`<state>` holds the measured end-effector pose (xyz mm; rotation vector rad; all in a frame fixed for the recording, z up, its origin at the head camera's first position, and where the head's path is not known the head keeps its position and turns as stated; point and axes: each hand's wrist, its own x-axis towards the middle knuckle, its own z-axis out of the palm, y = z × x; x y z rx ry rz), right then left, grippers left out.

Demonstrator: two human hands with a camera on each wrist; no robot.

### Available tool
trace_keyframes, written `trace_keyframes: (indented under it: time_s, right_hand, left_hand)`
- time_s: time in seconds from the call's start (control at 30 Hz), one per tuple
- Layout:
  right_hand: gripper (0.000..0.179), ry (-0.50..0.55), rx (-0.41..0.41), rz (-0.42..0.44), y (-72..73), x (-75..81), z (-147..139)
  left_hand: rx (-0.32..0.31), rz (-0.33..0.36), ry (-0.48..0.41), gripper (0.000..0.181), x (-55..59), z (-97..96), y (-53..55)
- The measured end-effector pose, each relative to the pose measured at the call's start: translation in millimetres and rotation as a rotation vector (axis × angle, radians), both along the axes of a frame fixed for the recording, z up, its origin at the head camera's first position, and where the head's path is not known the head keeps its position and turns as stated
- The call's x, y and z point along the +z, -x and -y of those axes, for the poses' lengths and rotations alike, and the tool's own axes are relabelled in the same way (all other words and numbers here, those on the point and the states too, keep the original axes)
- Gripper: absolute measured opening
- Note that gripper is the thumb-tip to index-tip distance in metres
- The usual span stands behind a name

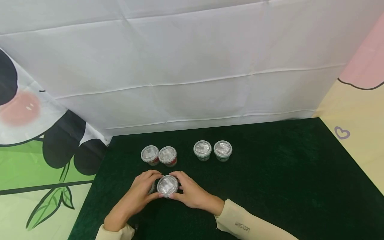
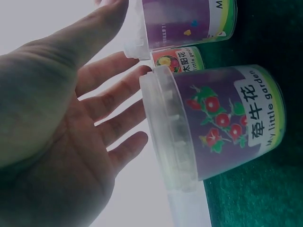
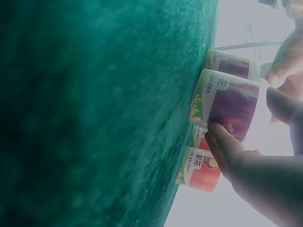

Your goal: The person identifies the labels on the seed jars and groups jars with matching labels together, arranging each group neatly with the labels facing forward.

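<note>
A purple seed cup (image 1: 167,185) with a clear lid stands between my two hands near the table's front left. My left hand (image 1: 141,191) holds its lid from the left, thumb in front and fingertips behind. From the other side my right hand (image 1: 189,191) grips the same cup, with its fingers on the cup wall (image 3: 234,104) in the right wrist view. A second purple cup (image 2: 218,118), printed with red flowers, stands inside the curve of my left hand, apart from the palm; in the head view that hand mostly hides it.
Two red cups (image 1: 150,154) (image 1: 168,155) stand close together behind my hands. Farther right is another pair of lidded cups (image 1: 202,149) (image 1: 223,150). Dark green cloth (image 1: 270,173) covers the table, with a white sheet (image 1: 192,83) hanging behind.
</note>
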<state>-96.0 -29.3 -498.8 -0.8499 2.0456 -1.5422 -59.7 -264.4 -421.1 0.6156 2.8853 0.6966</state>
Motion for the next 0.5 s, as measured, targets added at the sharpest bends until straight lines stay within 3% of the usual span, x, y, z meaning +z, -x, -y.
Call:
trace_keyframes:
  time_s: [0.07, 0.17, 0.33, 0.5]
  right_hand:
    - [0.067, -0.031, -0.013, 0.013, -5.4, 18.3, -0.6]
    - [0.067, -0.071, -0.031, 0.019, -8.4, 27.0, 0.8]
    - [0.069, -0.108, -0.027, -0.028, -8.7, 25.6, 2.0]
    - [0.07, -0.078, -0.012, -0.075, -9.2, 19.4, -5.2]
  left_hand:
    - [0.003, 0.004, 0.005, 0.048, -0.3, 0.7, 0.0]
    - [0.013, 0.013, 0.01, 0.048, -0.4, 1.4, 0.0]
    - [0.038, 0.03, 0.035, 0.049, -0.3, 0.7, -0.7]
    - [0.047, 0.046, 0.025, 0.054, 1.0, -1.5, -3.7]
